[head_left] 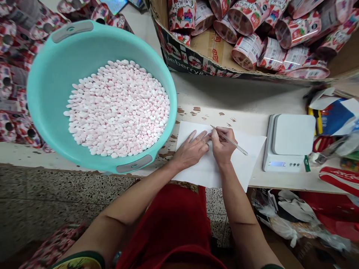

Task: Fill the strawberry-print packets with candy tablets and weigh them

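Observation:
A sheet of white paper (pixel 198 172) lies on the worn white table, its lower edge reaching the table's front edge. My right hand (pixel 223 145) grips a clear pen (pixel 238 145), whose tip points up and left near the top of the sheet. Flat on the paper to the left rests my left hand (pixel 193 149), fingers stretched out toward the pen tip. Left of the hands stands a turquoise basin (pixel 46 93) holding a heap of small pale pink and white candies (pixel 120 112).
A white digital scale (pixel 293 134) stands right of the paper. Behind is a cardboard box (pixel 218 45) of strawberry-printed cups (pixel 248 16). More printed packages (pixel 25 127) crowd the left. Bags and a red Coca-Cola item (pixel 340 179) lie at the right edge.

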Tool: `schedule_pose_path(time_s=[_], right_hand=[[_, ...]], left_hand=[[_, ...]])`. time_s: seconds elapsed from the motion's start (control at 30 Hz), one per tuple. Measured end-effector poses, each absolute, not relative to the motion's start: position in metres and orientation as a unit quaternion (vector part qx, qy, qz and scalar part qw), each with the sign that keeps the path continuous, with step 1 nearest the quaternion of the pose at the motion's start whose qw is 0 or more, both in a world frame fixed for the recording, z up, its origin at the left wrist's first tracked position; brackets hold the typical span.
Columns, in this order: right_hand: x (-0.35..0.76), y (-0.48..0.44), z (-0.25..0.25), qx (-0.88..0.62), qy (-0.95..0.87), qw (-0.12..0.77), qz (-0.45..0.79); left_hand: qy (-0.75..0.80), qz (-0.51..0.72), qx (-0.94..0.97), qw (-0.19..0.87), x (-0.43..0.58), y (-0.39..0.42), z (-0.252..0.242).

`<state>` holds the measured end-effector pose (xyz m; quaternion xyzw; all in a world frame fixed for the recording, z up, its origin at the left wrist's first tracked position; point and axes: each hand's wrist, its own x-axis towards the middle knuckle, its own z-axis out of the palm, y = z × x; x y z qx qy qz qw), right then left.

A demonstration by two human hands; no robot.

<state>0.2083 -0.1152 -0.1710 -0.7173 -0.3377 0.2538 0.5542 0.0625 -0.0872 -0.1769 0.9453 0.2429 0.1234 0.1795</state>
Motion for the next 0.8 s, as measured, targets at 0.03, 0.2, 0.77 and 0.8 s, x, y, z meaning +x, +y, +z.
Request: schedule_pose_path(time_s=[0.03,0.2,0.77,0.8], right_hand=[[0.2083,-0.1143,-0.1729,-0.722,-0.337,0.549,0.253],[0.2102,-0.1151,-0.1798,-0.752,-0.359,0.516,0.198],[0.2108,-0.1126,-0.1753,-0.769,-0.413,0.464,0.151],[0.2108,-0.1127,-0.1759,-0.768,-0.414,0.465,0.150]], left_hand=[[0.246,0.123,0.945,0.174,0.0626,-0.0869,-0.1767],[0.271,0.154,0.940,0.141,0.0643,-0.0863,-0.1794],[0.315,0.229,0.917,0.082,0.0669,-0.0880,-0.1848],[0.315,0.230,0.917,0.080,0.0671,-0.0877,-0.1844]])
